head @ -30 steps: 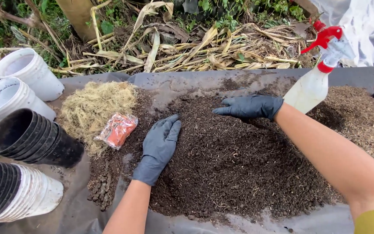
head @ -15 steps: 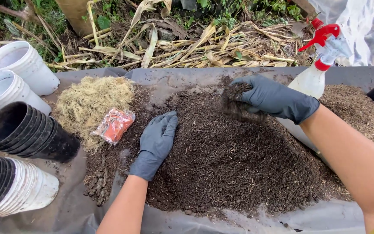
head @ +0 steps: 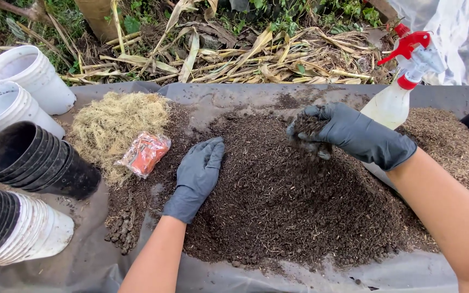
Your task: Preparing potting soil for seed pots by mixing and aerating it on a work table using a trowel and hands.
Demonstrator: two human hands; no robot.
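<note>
Two gloved hands are working the dark soil heap (head: 294, 211) that I take as my landmark, spread on a grey tarp (head: 234, 95). The left hand (head: 196, 176) lies flat on the heap's left slope, fingers spread and pressed into the surface, gripping nothing. The right hand (head: 354, 133) hovers just above the heap's far edge, fingers curled into a loose scoop around a clump of soil (head: 308, 127), with crumbs dropping off it back toward the pile.

As I judge it, the mixing is partway: the heap looks fairly even and dark, but a tuft of pale dry fibre (head: 115, 122) sits unblended at the heap's left, touching its fringe, and a lighter brown pile (head: 451, 146) lies right of the heap, apart from the main mass. A small orange packet (head: 145, 153) rests between the fibre and the heap. Nothing has gone into pots yet: the stacked black nursery pots (head: 33, 160) and white buckets (head: 23, 92) left of the heap look empty. A spray bottle with a red trigger (head: 400, 81) stands behind the heap, just beyond my right hand.
</note>
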